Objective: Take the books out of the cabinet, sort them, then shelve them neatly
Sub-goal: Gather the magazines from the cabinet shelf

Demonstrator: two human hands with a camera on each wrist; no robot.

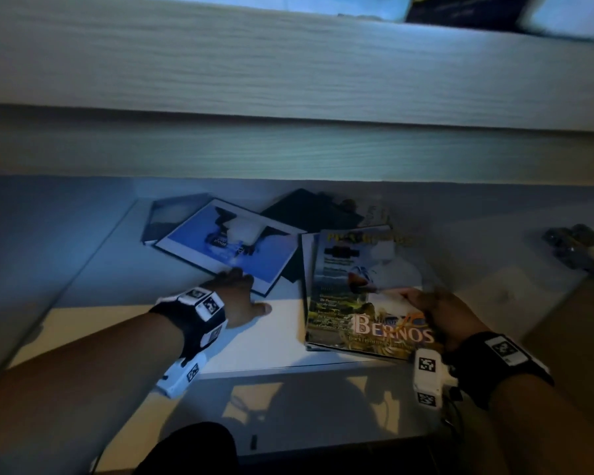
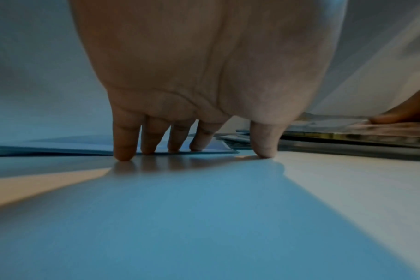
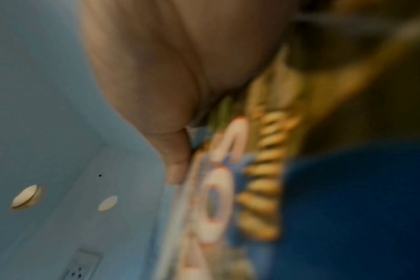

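Several books lie flat on the white cabinet shelf (image 1: pixel 282 323). A blue-covered book (image 1: pixel 227 245) lies at the left, over a grey one (image 1: pixel 172 214) and next to a dark one (image 1: pixel 309 210). My left hand (image 1: pixel 240 289) touches the blue book's near edge with straight fingers. In the left wrist view its fingertips (image 2: pixel 153 149) stand on the shelf against that book (image 2: pixel 60 147). My right hand (image 1: pixel 436 310) pinches the right edge of a colourful magazine (image 1: pixel 364 296) on top of a small stack. The right wrist view is blurred: the thumb (image 3: pixel 178 161) lies on the magazine cover (image 3: pixel 218 199).
A wood-grain shelf front (image 1: pixel 288 63) spans the view above the opening. A metal door hinge (image 1: pixel 573 248) sits on the cabinet's right wall. The floor lies below the shelf edge. The shelf's left wall stands close to the grey book.
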